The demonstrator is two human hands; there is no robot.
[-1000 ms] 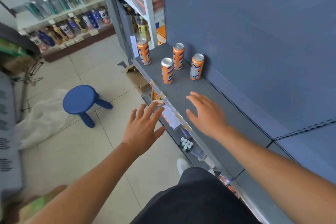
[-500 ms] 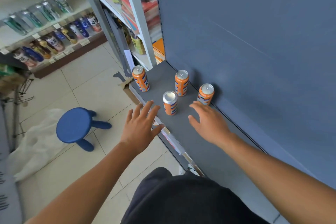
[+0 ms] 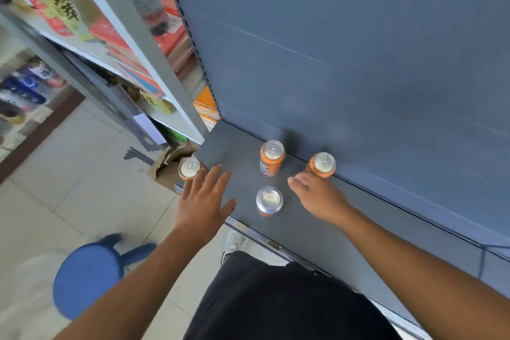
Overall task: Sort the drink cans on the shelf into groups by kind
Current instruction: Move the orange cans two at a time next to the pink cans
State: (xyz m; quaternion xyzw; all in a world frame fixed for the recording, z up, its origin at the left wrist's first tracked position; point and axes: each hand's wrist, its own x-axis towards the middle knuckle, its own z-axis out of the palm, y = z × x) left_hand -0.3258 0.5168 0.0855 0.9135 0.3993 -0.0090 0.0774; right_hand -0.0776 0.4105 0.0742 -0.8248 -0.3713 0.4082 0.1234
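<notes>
Four upright orange aluminium drink cans [image 3: 272, 158] stand on the dark grey shelf [image 3: 234, 146], the open left hand [image 3: 203, 201] just beside the leftmost can [image 3: 189, 168], the open right hand [image 3: 317, 199] reaching the rightmost can [image 3: 322, 164].
</notes>
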